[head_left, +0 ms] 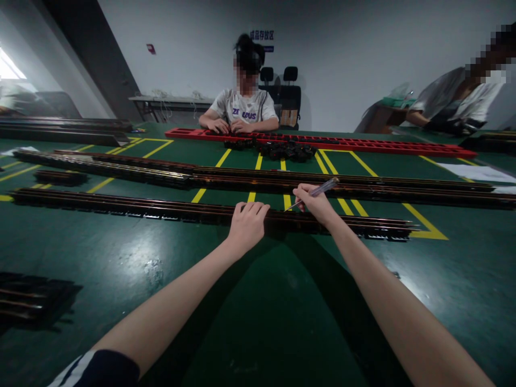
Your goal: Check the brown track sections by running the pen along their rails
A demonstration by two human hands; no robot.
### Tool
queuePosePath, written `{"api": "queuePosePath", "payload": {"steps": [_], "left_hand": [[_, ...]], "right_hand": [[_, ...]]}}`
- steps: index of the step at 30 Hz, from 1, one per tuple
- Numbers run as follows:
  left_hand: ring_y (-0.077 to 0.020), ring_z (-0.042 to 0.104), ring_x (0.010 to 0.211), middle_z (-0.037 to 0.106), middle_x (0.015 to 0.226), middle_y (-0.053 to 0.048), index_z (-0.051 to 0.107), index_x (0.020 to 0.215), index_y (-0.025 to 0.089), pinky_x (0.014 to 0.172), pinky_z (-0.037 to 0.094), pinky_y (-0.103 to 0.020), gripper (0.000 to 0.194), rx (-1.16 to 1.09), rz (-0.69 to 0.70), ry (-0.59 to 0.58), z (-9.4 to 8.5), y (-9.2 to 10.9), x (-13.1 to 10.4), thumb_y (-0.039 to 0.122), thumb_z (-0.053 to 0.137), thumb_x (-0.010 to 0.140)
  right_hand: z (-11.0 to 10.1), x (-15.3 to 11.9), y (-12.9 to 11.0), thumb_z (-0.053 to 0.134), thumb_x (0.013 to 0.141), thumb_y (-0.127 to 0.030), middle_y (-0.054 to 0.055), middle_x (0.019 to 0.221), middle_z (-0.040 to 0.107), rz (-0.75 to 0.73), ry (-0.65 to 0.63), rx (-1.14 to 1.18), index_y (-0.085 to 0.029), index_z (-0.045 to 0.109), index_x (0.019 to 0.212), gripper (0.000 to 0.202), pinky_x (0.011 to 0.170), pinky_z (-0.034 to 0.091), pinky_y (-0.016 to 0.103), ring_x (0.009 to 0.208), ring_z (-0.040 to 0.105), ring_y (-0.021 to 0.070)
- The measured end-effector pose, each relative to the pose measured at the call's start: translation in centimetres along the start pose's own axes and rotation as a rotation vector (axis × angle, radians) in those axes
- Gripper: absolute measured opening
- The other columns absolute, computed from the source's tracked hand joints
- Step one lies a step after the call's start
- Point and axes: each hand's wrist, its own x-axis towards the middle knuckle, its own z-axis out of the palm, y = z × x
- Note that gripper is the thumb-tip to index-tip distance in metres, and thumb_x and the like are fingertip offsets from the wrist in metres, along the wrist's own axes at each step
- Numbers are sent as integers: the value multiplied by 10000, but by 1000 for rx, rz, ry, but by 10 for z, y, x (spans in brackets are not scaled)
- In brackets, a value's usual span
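A long black rail assembly (133, 208) with copper-coloured strips lies across the green table in front of me. My left hand (246, 226) rests on its middle, fingers curled over the far edge and closed on it. In my right hand (316, 203) is a screwdriver (323, 187) with a clear handle, held in a pinch. The handle points up to the right, and the thin shaft slants down left to the rail, just right of my left hand. Whether the tip touches the rail I cannot tell.
More long black rails (242, 177) lie just beyond. A red slotted frame (342, 144) and a heap of black parts (288, 150) are farther back, where a person (244, 105) works. Another person (455, 107) stands at right. A short black piece (32, 298) lies at near left.
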Motion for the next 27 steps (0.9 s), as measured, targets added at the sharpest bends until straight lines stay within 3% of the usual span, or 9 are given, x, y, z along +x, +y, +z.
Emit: {"api": "queuePosePath", "payload": {"steps": [27], "left_hand": [[-228, 608, 1135, 674, 1210, -98, 608, 1211, 143, 973, 425, -438, 470, -52, 35, -27, 3, -6, 0, -10, 368, 837]], "right_hand": [[-6, 2, 6, 664, 710, -437, -45, 393, 452, 14, 1, 30, -198, 463, 466, 396, 377, 304, 204, 348, 391, 66]]}}
